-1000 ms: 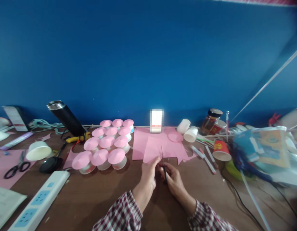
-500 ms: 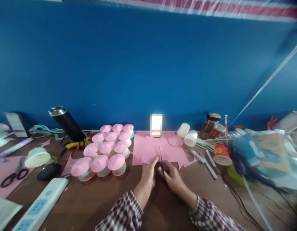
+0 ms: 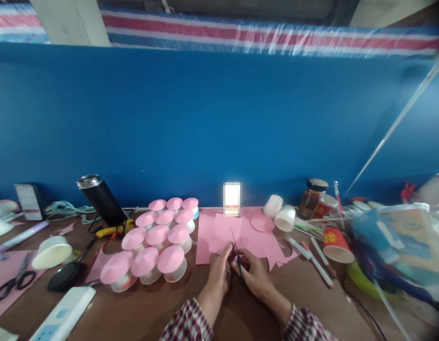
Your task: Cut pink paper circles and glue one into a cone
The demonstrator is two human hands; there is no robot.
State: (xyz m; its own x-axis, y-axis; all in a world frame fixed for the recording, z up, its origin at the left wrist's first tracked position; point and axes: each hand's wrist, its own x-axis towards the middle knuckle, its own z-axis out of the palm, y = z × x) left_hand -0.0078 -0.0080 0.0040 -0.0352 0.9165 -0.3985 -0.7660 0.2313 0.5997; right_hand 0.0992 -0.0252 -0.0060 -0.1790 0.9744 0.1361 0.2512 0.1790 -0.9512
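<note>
In my right hand (image 3: 253,272) is a pair of dark scissors (image 3: 238,258), its blades pointing up and away over the pink paper. My left hand (image 3: 219,271) is just left of the blades, thumb and fingers pinched at the near edge of a pink sheet (image 3: 226,229); what lies between its fingertips is too small to tell. A pink paper circle (image 3: 262,223) rests on the sheets to the right. Left of my hands stand several cups topped with pink paper cones (image 3: 171,259).
On the left are a power strip (image 3: 65,315), a black flask (image 3: 102,201), a white bowl (image 3: 52,252) and other scissors (image 3: 15,282). Markers (image 3: 317,265), white cups (image 3: 285,218), a jar (image 3: 312,199) and a red cup (image 3: 337,244) lie or stand right. A blue wall rises behind.
The view has tilted up, so the table and everything on it appear lower. My hands and the scissors keep nearly the same place over the near paper edge.
</note>
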